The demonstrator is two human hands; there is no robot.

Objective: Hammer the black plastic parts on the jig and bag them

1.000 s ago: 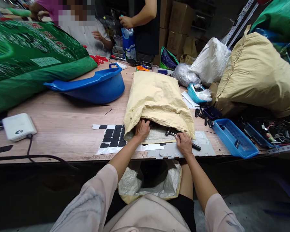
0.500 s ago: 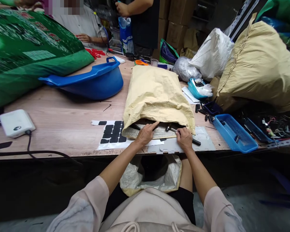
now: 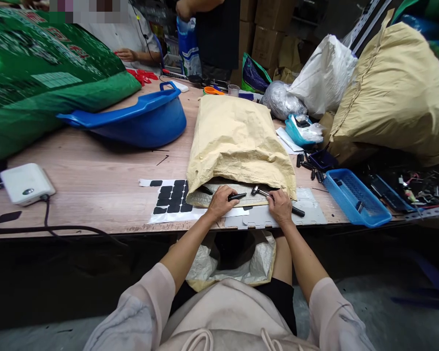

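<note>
On the table before me lies a tan woven sack (image 3: 237, 136) with its mouth toward me; dark pieces show inside the opening. At that mouth my left hand (image 3: 221, 201) is closed on a slim black pointed piece (image 3: 237, 196), whose exact kind I cannot tell. My right hand (image 3: 280, 205) grips a small hammer (image 3: 255, 190) by its shaft. The metal head points left over the sack's lip, and the black handle end sticks out to the right of my palm. Both wrists rest near the table edge, above a grey flat board (image 3: 307, 214).
Left of the sack are a sheet of black stickers (image 3: 173, 197), a blue basin (image 3: 139, 122) and a white device (image 3: 26, 184) with a cable. To the right stands a blue basket (image 3: 354, 197). An open sack (image 3: 237, 278) sits in my lap. Co-workers (image 3: 131, 53) are across the table.
My left hand has drawn back from the sack's mouth, and the black piece now shows plainly in its fingers. My right hand stays on the hammer, nearly in place.
</note>
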